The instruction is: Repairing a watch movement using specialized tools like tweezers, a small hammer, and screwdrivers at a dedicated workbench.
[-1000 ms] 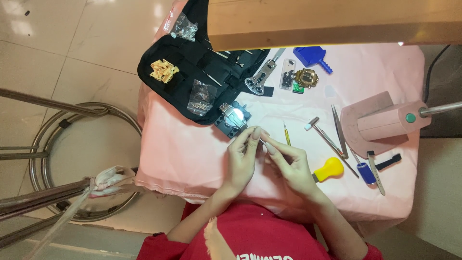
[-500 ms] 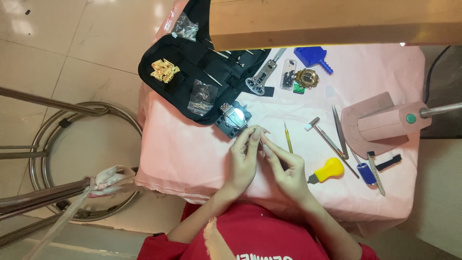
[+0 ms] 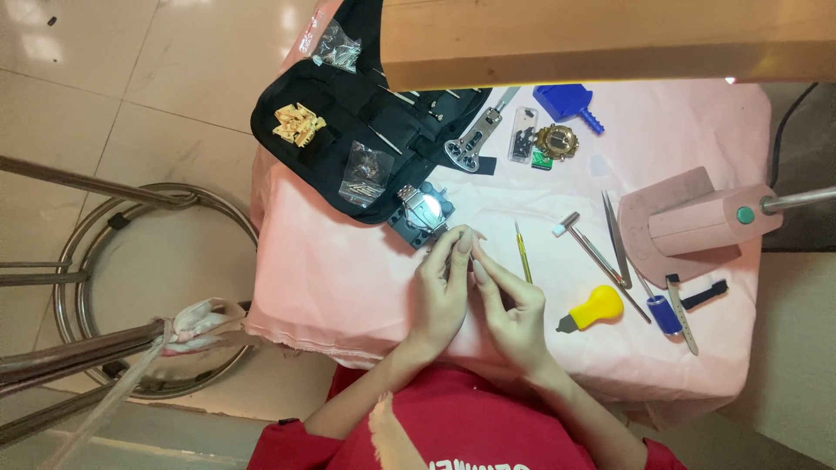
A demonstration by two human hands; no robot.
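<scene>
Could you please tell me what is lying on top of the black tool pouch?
On the black tool pouch lie gold pieces, two clear bags and thin tools. The wooden board covers its upper right part.

I take the pink lamp base [image 3: 688, 228] as my landmark. Just left of it lie tweezers [image 3: 615, 237] and a small hammer [image 3: 599, 252]. Below and left of it I see a yellow-handled tool [image 3: 594, 308]. Well up and left sits a blue plastic tool [image 3: 568, 101], and further left a black tool pouch [image 3: 348, 130].
</scene>
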